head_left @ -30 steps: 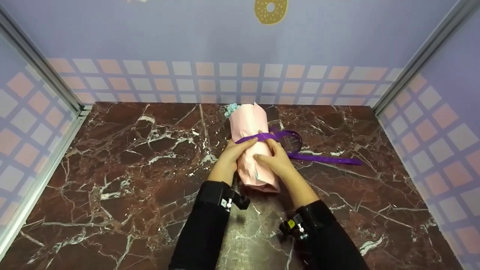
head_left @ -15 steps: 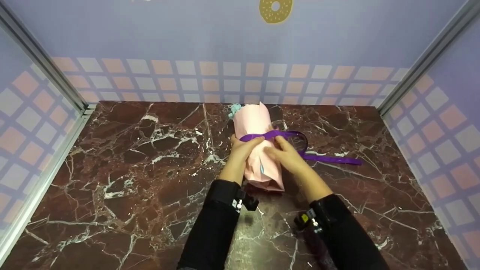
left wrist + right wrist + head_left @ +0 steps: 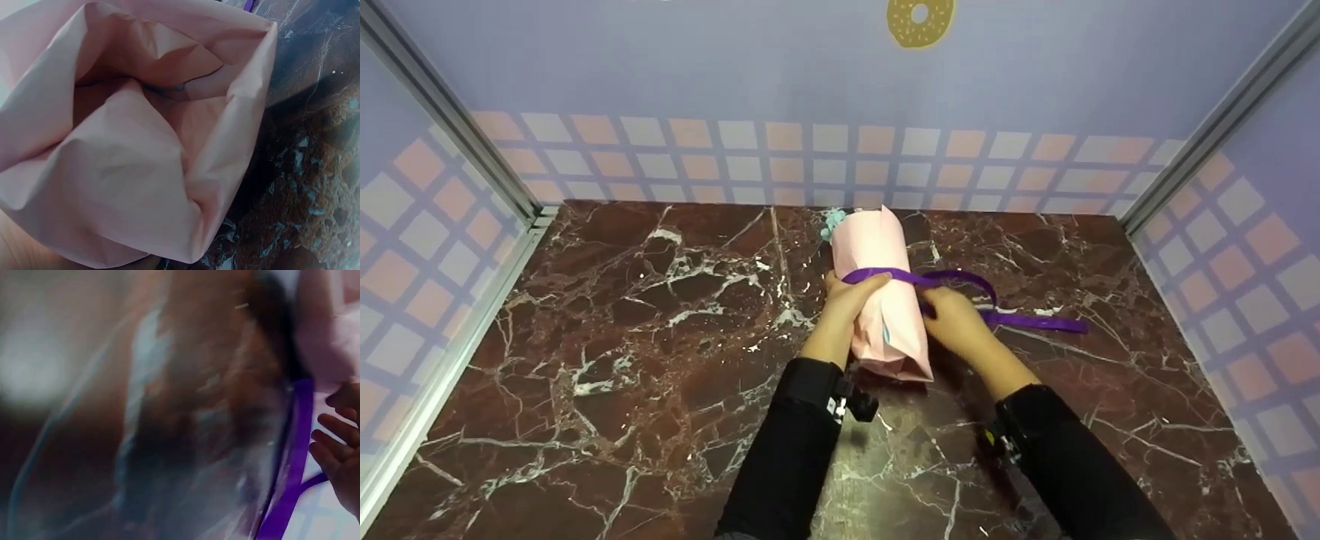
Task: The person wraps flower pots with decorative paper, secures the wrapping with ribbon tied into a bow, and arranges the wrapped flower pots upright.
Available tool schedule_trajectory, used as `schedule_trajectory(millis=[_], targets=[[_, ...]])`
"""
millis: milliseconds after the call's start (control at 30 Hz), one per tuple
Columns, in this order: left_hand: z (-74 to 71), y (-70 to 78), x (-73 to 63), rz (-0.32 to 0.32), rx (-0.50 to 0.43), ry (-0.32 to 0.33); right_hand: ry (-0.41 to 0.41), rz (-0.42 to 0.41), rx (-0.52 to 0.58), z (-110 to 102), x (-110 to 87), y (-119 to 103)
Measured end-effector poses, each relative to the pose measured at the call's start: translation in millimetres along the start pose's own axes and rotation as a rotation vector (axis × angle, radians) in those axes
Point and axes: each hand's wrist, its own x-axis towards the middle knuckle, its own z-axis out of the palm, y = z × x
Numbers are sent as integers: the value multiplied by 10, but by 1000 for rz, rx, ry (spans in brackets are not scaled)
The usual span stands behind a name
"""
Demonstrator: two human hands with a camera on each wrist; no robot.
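Observation:
A bouquet wrapped in pink paper (image 3: 877,240) lies on the marble table, light-blue flowers (image 3: 832,223) showing at its far left end. My left hand (image 3: 840,307) grips its left side, the thumb on top at the purple ribbon (image 3: 885,273). That ribbon crosses the paper and loops out to the right. My right hand (image 3: 960,322) is just right of the bouquet, beside the ribbon. In the right wrist view its fingers are spread and loosely bent near the ribbon (image 3: 298,433). Folded paper (image 3: 124,169) at the bouquet's near end fills much of the left wrist view.
The brown marble tabletop (image 3: 660,435) extends around both arms. A lilac back wall (image 3: 697,67) with pink and white squares stands behind, and side walls rise at left and right. The ribbon's loose end (image 3: 1050,323) lies on the table at right.
My right hand has left the top of the bouquet and moved right and down to its side. The ribbon's loop has shifted right. My left hand keeps its grip.

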Motion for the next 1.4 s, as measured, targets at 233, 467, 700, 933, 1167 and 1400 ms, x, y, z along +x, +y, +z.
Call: schedule_trajectory(millis=[233,467,700,933,1167,1400], targets=[[13,-14,-2,-15,66,-8,98,-259,-376,202,-50,90],[4,-27,5,4,49,-13,140,-119,-294,174,-1,77],[41,-35,6,70,89,19,-14,25,33,-190,91,-55],[39,-3,-36,304,326,89,-129,-24,-19,-560,183,-208],[28,72,3,623,679,77,-147,-92,-87,-833,287,-343],[64,143,19,746,744,-90,-124,-251,-271,-1070,389,-541]])
